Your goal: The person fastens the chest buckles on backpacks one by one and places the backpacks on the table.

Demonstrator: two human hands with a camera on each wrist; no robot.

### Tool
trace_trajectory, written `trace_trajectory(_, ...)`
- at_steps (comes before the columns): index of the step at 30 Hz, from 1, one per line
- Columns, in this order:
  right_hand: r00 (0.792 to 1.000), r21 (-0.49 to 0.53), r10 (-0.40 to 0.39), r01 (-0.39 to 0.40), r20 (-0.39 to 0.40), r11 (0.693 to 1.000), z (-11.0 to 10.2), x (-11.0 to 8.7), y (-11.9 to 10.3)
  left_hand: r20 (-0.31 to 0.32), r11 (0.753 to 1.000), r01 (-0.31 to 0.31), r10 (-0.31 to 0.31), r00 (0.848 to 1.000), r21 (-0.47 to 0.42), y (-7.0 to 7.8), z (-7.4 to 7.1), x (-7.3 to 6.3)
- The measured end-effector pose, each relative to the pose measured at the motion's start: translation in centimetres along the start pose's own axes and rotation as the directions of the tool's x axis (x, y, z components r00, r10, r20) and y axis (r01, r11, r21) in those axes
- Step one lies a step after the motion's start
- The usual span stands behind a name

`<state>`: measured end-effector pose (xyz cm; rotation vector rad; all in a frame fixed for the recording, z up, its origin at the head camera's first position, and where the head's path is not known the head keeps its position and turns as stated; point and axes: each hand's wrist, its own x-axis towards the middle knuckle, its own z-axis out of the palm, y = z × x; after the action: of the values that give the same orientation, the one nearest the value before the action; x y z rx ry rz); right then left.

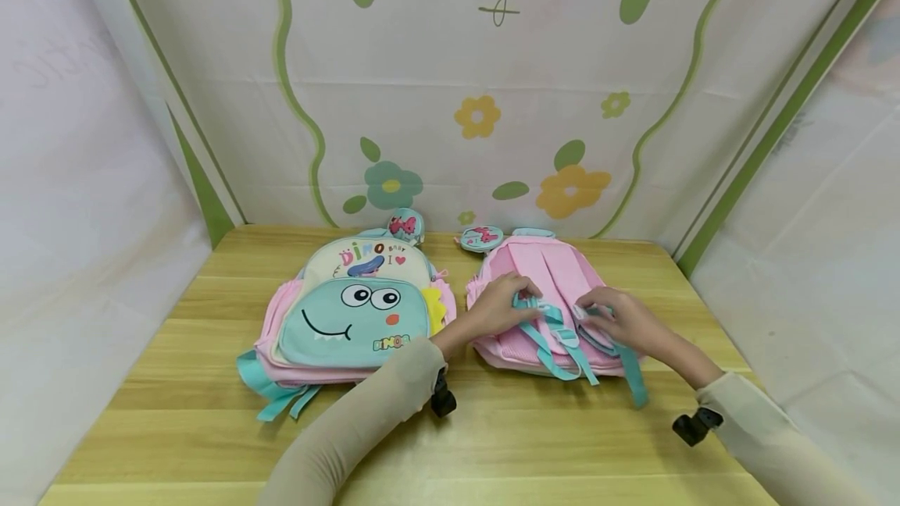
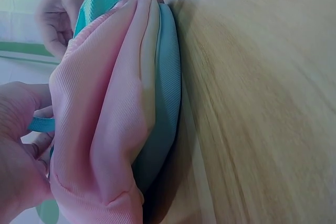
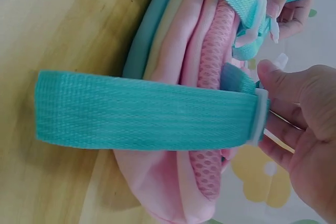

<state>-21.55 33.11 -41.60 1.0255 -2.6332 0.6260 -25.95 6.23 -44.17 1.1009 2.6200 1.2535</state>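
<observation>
A pink backpack (image 1: 548,262) lies with its back panel and straps up. My left hand (image 1: 505,303) pinches a teal strap (image 2: 42,124) over the panel's left side; a white plastic piece (image 3: 274,30) shows by its fingertips. Across from it, my right hand (image 1: 622,317) pinches a white buckle piece (image 3: 282,62) between thumb and fingers. A gap separates the two hands. Below my right hand a wide teal strap (image 3: 147,111) with a white slider (image 3: 259,116) hangs down. Loose teal strap ends (image 1: 562,365) lie on the bag between my hands.
Left of it, a second backpack (image 1: 351,334) with a dinosaur face lies front up, beside my left forearm. Small round pouches (image 1: 481,237) sit by the tops of both bags. The wooden table (image 1: 534,443) meets a patterned cloth backdrop (image 1: 436,53) behind.
</observation>
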Motion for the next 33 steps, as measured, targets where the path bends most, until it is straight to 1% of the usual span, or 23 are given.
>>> trace_trajectory(7, 1.000, -0.026, 0.015, -0.016, -0.023, 1.000, -0.4, 0.4, 0.1, -0.042, 0.999, -0.035, 0.034, 0.999, -0.009, 0.0, 0.5, 0.2)
trace_trajectory(12, 0.998, -0.060, 0.007, -0.011, -0.062, 0.998, -0.6, 0.6, -0.1, -0.066, 0.999, -0.049, 0.049, 0.997, 0.001, 0.2, 0.7, 0.4)
trace_trajectory(15, 0.997, -0.080, -0.016, 0.010, -0.079, 0.997, -0.6, 0.7, -0.1, -0.078, 0.998, -0.055, 0.056, 0.995, 0.008, 0.3, 0.9, 0.5)
trace_trajectory(19, 0.993, -0.115, -0.073, 0.062, -0.093, 0.991, -0.5, 0.8, 0.0, -0.089, 0.998, -0.062, 0.062, 0.994, 0.006, 0.5, 0.9, 0.6)
trace_trajectory(23, 0.988, -0.146, -0.117, 0.102, -0.100, 0.984, -0.4, 0.9, 0.1, -0.099, 0.998, -0.060, 0.063, 0.993, 0.028, 0.7, 1.0, 0.7)
trace_trajectory(26, 0.985, -0.163, -0.139, 0.121, -0.105, 0.979, -0.3, 1.0, 0.1, -0.106, 0.997, -0.061, 0.065, 0.992, 0.045, 0.8, 1.1, 0.8)
trace_trajectory(33, 0.975, -0.201, -0.184, 0.157, -0.122, 0.967, 0.0, 1.3, 0.1, -0.123, 0.997, -0.064, 0.071, 0.990, 0.053, 0.9, 1.5, 1.0)
